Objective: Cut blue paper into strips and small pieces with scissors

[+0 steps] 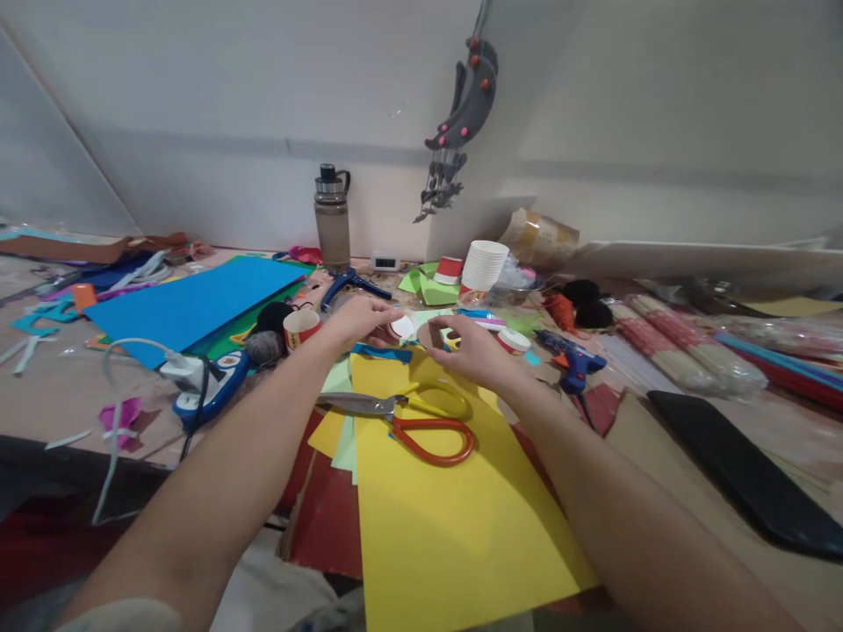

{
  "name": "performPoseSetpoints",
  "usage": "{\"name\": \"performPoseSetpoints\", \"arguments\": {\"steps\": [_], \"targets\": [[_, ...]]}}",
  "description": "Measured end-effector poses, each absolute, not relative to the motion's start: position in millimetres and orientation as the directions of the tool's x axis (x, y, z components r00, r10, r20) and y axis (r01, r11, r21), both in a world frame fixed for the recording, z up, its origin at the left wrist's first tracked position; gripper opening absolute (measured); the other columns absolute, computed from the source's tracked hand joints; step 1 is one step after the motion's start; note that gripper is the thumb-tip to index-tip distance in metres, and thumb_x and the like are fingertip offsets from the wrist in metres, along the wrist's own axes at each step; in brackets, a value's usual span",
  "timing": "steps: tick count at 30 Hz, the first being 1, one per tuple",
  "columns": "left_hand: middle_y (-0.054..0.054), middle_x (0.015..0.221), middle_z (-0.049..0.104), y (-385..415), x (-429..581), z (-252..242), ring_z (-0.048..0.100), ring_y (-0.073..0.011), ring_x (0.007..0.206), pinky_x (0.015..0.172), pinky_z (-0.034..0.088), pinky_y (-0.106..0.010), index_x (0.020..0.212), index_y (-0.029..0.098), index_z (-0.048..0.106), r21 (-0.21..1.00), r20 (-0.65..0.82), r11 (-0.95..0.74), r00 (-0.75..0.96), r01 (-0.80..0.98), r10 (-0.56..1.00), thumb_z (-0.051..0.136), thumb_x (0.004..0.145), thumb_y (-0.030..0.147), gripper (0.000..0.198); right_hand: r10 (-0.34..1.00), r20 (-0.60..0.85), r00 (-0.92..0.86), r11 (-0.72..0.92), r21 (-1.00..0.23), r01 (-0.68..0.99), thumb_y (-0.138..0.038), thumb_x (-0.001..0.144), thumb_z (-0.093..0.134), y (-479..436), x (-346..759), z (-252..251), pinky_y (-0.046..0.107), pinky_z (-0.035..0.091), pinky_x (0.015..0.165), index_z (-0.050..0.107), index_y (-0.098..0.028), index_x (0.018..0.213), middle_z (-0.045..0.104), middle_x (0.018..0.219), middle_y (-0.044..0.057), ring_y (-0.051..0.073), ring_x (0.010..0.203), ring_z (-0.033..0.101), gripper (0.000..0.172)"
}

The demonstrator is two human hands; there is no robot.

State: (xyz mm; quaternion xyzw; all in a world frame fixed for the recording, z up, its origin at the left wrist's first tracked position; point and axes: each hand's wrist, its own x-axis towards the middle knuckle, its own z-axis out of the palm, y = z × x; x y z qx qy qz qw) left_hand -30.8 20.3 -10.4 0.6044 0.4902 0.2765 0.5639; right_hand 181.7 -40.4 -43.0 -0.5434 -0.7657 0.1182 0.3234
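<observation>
My left hand [365,323] is closed on a small white-and-red paper cup piece [401,326], its white round face showing between the fingers. Just across from it, my right hand [464,347] curves with thumb and fingers apart, and I make out nothing held in it. Small yellow bits [453,337] show beside its fingers, too little to name. Below both hands, large scissors [395,405] with one yellow and one red handle lie on a yellow paper sheet [448,535]. A blue paper strip [383,353] lies under the left hand.
A red-and-white paper cup [301,330], a stack of white cups [484,268] and a blue glue gun [576,364] surround the work spot. Left are blue sheets [198,303] and a power strip [217,386]; right, a black phone-like slab [738,470]. A bottle [333,219] stands behind.
</observation>
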Motion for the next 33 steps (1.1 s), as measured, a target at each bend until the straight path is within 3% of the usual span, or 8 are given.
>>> {"name": "performPoseSetpoints", "arguments": {"steps": [7, 12, 19, 25, 30, 33], "targets": [[-0.007, 0.072, 0.072, 16.5, -27.0, -11.5, 0.069, -0.014, 0.063, 0.043, 0.042, -0.015, 0.086, 0.014, 0.072, 0.959, -0.192, 0.068, 0.45, 0.276, 0.872, 0.073, 0.075, 0.04, 0.028, 0.862, 0.474, -0.181, 0.448, -0.545, 0.709, -0.028, 0.077, 0.066, -45.0, 172.2, -32.3, 0.045, 0.048, 0.092, 0.061, -0.022, 0.118, 0.061, 0.118, 0.011, 0.026, 0.112, 0.055, 0.041], [-0.009, 0.075, 0.072, 10.9, -23.3, -6.8, 0.069, -0.0155, 0.065, 0.048, 0.048, -0.017, 0.088, 0.013, 0.071, 0.964, -0.216, 0.107, 0.477, 0.245, 0.852, 0.073, 0.073, 0.044, 0.034, 0.824, 0.525, -0.212, 0.505, -0.513, 0.694, -0.025, 0.077, 0.066, -45.7, 169.2, -30.5, 0.046, 0.047, 0.093, 0.061, -0.021, 0.116, 0.061, 0.113, 0.011, 0.027, 0.111, 0.055, 0.04], [-0.009, 0.073, 0.071, 8.3, -18.8, -9.6, 0.069, -0.0175, 0.065, 0.058, 0.056, -0.026, 0.086, 0.012, 0.069, 0.982, -0.187, 0.165, 0.534, 0.089, 0.825, 0.078, 0.066, 0.047, 0.041, 0.846, 0.489, -0.21, 0.488, -0.555, 0.674, -0.025, 0.078, 0.065, -46.7, 166.6, -30.5, 0.04, 0.051, 0.089, 0.06, -0.02, 0.119, 0.062, 0.113, 0.011, 0.023, 0.103, 0.059, 0.042], [-0.006, 0.069, 0.068, 6.7, -16.4, -9.3, 0.066, -0.0149, 0.063, 0.062, 0.057, -0.028, 0.088, 0.012, 0.069, 0.974, -0.191, 0.224, 0.561, 0.01, 0.806, 0.078, 0.068, 0.041, 0.036, 0.833, 0.503, -0.231, 0.509, -0.533, 0.676, -0.023, 0.079, 0.065, -48.7, 164.1, -27.6, 0.038, 0.049, 0.092, 0.061, -0.021, 0.121, 0.063, 0.116, 0.01, 0.023, 0.107, 0.058, 0.042], [-0.006, 0.078, 0.068, 7.8, -18.1, -10.5, 0.066, -0.0129, 0.069, 0.072, 0.058, -0.03, 0.095, 0.011, 0.07, 0.979, -0.134, 0.199, 0.621, -0.037, 0.772, 0.082, 0.066, 0.028, 0.036, 0.832, 0.493, -0.253, 0.512, -0.507, 0.694, -0.02, 0.077, 0.064, -50.0, 164.1, -27.2, 0.039, 0.046, 0.095, 0.058, -0.022, 0.128, 0.061, 0.119, 0.011, 0.025, 0.111, 0.057, 0.051], [-0.009, 0.084, 0.069, 6.3, -16.5, -10.5, 0.067, -0.0142, 0.072, 0.07, 0.057, -0.029, 0.095, 0.01, 0.07, 0.983, -0.144, 0.181, 0.59, -0.004, 0.794, 0.08, 0.065, 0.02, 0.033, 0.827, 0.497, -0.263, 0.515, -0.483, 0.708, -0.018, 0.076, 0.064, -50.4, 163.3, -27.9, 0.039, 0.046, 0.096, 0.058, -0.019, 0.128, 0.061, 0.118, 0.012, 0.025, 0.111, 0.057, 0.052]]}}
